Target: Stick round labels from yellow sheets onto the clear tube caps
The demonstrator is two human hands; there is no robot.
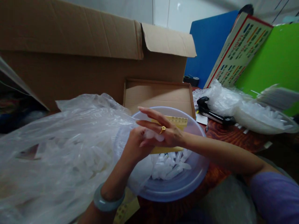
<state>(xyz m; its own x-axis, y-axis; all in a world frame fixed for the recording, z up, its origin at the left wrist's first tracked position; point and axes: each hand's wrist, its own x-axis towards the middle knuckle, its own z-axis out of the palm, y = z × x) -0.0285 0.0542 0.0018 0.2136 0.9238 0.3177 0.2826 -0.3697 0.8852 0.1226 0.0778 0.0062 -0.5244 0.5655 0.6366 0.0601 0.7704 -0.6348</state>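
Note:
My left hand [135, 144] and my right hand [161, 129] meet above a pale blue plastic bowl [187, 186]. Between their fingers sits a small translucent white plastic piece [153, 134]; both hands touch it. My right hand wears a gold ring and its fingers stretch out to the left. My left wrist carries a pale green bangle [106, 202]. The bowl holds several more of the small clear plastic tubes [171, 166] and a yellow card [177, 123] behind my hands.
A big clear plastic bag [58, 149] full of the same pieces fills the left. Behind stand a large open cardboard box [81, 53] and a shallow cardboard tray [158, 93]. At right lie a black tool [213, 115], more bagged pieces [257, 115], a printed carton and green and blue boards.

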